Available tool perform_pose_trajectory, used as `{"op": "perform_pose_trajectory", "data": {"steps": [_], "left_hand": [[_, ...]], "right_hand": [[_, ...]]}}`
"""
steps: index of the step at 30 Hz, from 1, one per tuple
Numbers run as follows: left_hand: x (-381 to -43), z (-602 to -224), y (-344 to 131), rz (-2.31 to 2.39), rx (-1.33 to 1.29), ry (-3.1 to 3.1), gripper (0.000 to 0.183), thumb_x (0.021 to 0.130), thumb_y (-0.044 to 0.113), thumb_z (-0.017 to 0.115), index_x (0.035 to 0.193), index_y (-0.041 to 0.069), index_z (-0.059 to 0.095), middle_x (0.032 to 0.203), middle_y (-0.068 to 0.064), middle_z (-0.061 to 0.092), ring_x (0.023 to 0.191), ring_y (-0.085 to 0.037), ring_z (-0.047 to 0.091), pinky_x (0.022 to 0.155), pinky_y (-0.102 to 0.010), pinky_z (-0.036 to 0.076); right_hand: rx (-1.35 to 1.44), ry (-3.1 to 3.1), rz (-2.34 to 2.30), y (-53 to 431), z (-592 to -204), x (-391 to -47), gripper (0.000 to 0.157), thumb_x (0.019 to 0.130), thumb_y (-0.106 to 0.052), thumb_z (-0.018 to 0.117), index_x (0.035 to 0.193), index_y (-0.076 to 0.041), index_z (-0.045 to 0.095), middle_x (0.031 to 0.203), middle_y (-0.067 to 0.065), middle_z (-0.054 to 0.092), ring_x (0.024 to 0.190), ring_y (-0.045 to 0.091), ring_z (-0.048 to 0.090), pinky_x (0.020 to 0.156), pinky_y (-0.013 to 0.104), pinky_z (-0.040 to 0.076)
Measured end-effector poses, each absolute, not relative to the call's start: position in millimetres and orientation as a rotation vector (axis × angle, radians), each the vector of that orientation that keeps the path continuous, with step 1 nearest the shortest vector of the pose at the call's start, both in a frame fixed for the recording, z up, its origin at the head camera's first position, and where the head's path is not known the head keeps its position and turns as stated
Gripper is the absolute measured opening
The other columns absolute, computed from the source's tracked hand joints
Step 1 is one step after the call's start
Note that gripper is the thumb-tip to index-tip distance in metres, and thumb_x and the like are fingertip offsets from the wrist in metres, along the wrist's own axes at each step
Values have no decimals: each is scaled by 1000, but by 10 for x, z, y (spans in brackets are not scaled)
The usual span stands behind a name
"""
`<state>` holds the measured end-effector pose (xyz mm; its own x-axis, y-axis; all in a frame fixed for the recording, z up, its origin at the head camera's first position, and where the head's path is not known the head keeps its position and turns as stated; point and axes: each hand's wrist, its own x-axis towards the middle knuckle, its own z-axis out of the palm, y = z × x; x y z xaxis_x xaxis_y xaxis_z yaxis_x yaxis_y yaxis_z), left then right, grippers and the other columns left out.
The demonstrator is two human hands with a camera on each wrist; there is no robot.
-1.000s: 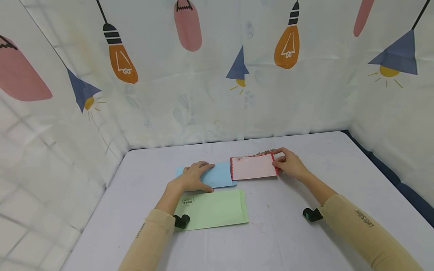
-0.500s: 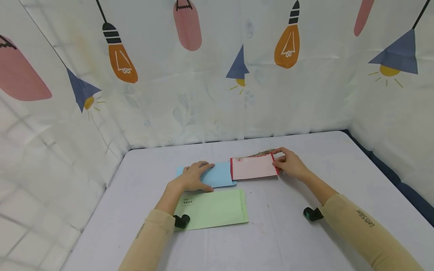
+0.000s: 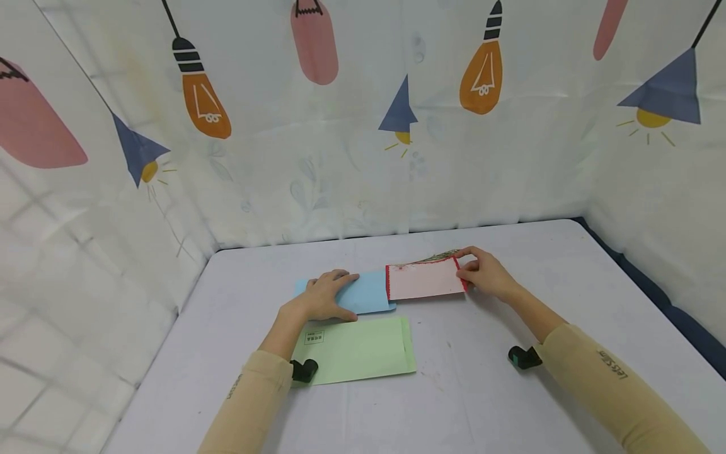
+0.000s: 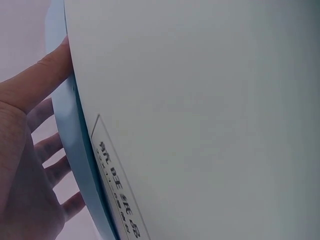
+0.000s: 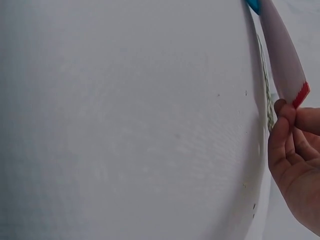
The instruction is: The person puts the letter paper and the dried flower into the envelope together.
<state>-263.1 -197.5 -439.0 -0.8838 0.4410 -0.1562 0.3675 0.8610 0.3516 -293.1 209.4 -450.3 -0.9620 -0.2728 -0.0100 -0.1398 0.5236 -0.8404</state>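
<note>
In the head view my left hand point(image 3: 326, 296) rests over a light blue envelope point(image 3: 371, 291), fingers spread and the thumb at its near edge. My right hand point(image 3: 484, 272) pinches the right end of a pale pink card point(image 3: 425, 279) with red scalloped edges. The card's left end overlaps the blue envelope's right end. Behind its top edge a green-patterned strip point(image 3: 439, 256) shows. The right wrist view has thumb and fingers at the card's red-edged corner point(image 5: 301, 94). Closer to me lies a light green envelope point(image 3: 357, 353) with a small printed box.
The white-covered table point(image 3: 482, 403) carries these papers near its middle. A patterned curtain point(image 3: 351, 183) hangs along its far side and both flanks. Dark camera mounts point(image 3: 524, 357) stick out at both wrists.
The card's right end tilts slightly in my right hand, and a little more of the green-patterned strip shows behind it. My left hand stays in place.
</note>
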Motion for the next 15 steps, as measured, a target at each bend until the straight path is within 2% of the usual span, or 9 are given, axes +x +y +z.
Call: {"op": "perform_pose_trajectory", "data": {"steps": [15], "left_hand": [[-2631,-4386,-1972,466,626,2806,97,82,50,85,161,23,37,161,-10,33,148,-33,30,113,-62,23]], "right_hand": [[-391,2560,-1460,2115,-4450,-2946,42,99,-4,67,139,-1,53,97,12,72,79,24,64,68,32,53]]}}
